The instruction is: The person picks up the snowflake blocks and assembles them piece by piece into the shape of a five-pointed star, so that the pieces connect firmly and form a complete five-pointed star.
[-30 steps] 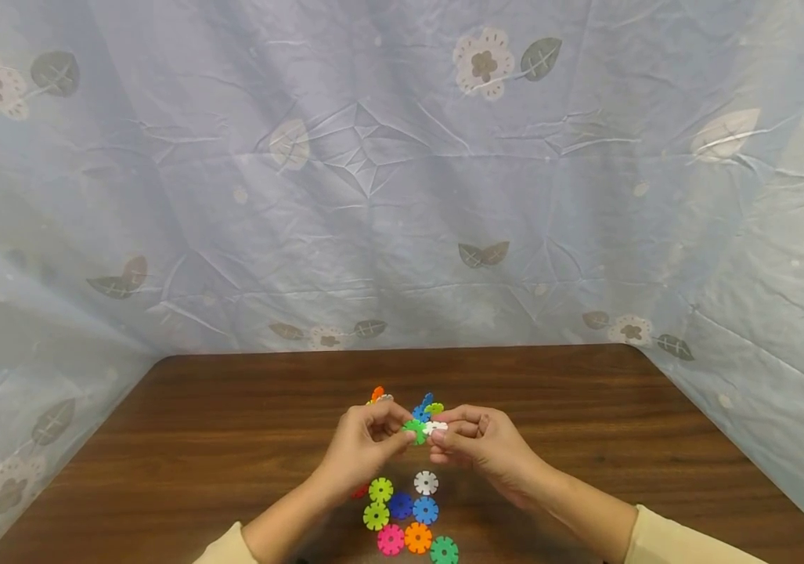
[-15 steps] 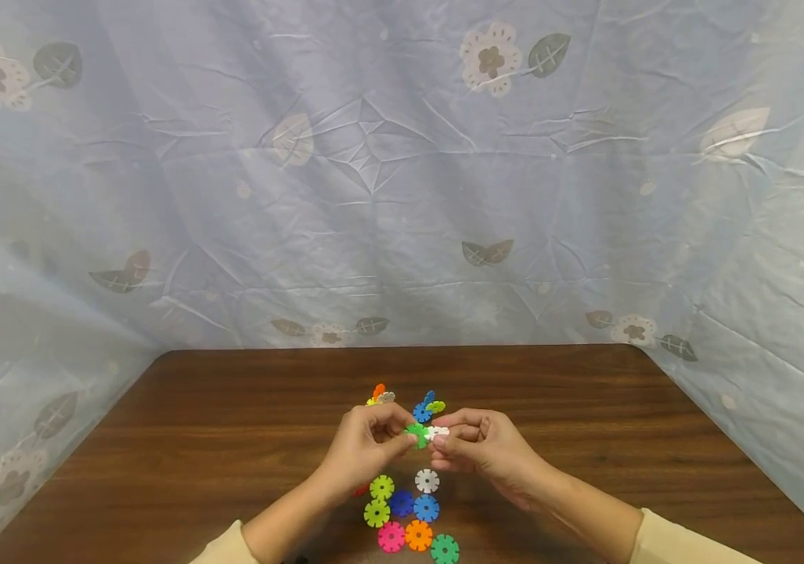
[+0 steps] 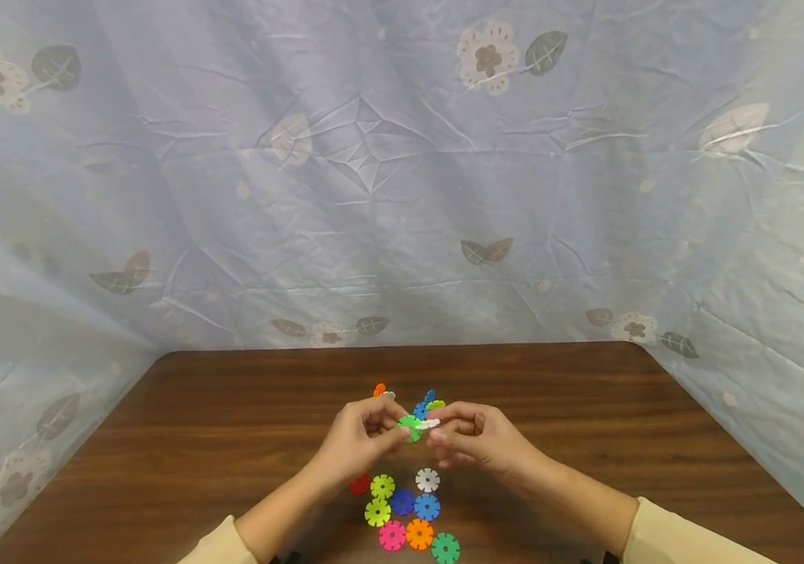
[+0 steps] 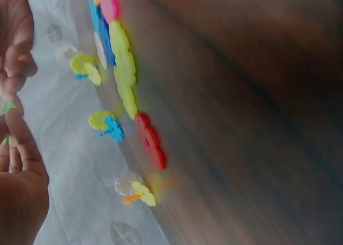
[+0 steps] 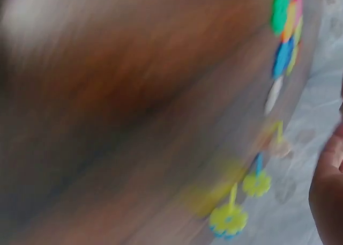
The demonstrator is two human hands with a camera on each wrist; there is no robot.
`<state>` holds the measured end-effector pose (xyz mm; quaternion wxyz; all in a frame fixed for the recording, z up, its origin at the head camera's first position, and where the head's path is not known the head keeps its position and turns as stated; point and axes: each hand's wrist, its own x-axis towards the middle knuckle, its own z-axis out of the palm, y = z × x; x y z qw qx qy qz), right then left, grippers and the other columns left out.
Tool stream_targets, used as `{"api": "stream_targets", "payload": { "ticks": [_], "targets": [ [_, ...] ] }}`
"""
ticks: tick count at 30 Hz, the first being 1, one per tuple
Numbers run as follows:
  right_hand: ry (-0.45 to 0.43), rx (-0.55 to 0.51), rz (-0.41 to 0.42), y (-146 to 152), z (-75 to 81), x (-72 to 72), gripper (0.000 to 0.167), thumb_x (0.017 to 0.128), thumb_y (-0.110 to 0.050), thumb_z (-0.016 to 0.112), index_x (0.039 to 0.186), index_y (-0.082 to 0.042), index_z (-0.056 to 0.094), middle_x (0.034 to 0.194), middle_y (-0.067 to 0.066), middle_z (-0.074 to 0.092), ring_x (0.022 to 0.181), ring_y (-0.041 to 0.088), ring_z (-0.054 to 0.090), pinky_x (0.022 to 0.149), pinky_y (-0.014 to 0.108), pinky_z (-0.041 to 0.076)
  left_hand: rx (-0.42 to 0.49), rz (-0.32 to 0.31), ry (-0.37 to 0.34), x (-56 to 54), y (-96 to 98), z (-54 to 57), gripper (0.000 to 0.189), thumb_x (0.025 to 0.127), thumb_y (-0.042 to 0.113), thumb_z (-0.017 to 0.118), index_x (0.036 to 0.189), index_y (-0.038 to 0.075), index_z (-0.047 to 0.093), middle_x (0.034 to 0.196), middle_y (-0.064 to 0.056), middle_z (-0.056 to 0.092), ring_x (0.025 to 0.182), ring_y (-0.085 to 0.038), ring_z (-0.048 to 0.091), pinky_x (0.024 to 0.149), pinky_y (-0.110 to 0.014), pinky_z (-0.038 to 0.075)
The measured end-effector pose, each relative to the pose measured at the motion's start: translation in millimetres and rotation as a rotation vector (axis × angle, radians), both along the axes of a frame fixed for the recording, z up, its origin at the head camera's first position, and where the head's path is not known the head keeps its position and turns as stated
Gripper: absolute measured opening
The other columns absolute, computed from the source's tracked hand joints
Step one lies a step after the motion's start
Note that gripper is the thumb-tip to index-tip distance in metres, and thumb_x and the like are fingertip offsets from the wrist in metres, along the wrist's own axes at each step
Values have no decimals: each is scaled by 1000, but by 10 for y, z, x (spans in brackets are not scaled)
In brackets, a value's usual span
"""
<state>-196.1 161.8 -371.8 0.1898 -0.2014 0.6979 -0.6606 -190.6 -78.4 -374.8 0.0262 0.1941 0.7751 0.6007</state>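
In the head view my left hand [image 3: 362, 439] pinches a green notched disc [image 3: 410, 428] between thumb and fingers, above the table. My right hand [image 3: 479, 440] holds a white notched disc [image 3: 428, 424] against the green one's right side; it is tilted and looks thin from here. Whether their slots are joined I cannot tell. In the left wrist view the left hand [image 4: 24, 148] grips the green disc [image 4: 7, 106], mostly covered by fingers. The right wrist view shows only part of the right hand [image 5: 329, 186], with its fingertips out of frame.
Loose discs lie in front of the hands: red [image 3: 359, 484], yellow-green [image 3: 377, 512], dark blue [image 3: 402, 502], blue [image 3: 427, 507], white [image 3: 427, 479], pink [image 3: 392, 536], orange [image 3: 419, 534] and green [image 3: 446, 548]. Joined disc clusters, one blue [image 3: 420, 410], stand behind. A patterned cloth [image 3: 373, 235] surrounds the table [image 3: 232, 407].
Both hands have shifted slightly up and left with the discs. The white disc has tipped from a broader view to nearly edge-on. More of the red disc shows beside the left wrist.
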Motion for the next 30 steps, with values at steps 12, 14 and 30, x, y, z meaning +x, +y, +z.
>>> {"api": "stream_targets", "payload": {
  "ticks": [12, 14, 30],
  "targets": [
    [540, 506, 230, 94, -326, -160, 33, 94, -26, 79, 123, -10, 72, 108, 6, 68, 88, 5, 54, 78, 20, 51, 112, 56, -123, -38, -123, 44, 25, 97, 6, 72, 114, -10, 63, 81, 1, 72, 73, -14, 68, 68, -27, 62],
    [571, 514, 233, 78, -361, -163, 33, 94, -27, 80, 122, -11, 73, 105, 3, 65, 86, 3, 50, 76, 19, 49, 113, 55, -137, -29, -126, 47, 25, 97, 6, 71, 114, -10, 62, 80, 2, 73, 74, -14, 67, 68, -26, 61],
    [499, 464, 305, 150, -368, -229, 31, 96, -24, 77, 125, -12, 73, 111, 8, 63, 92, 9, 50, 78, 20, 47, 104, 43, -189, -27, -125, 58, 27, 100, 12, 70, 118, -5, 60, 79, -2, 74, 71, -15, 68, 69, -26, 60]
  ]
}}
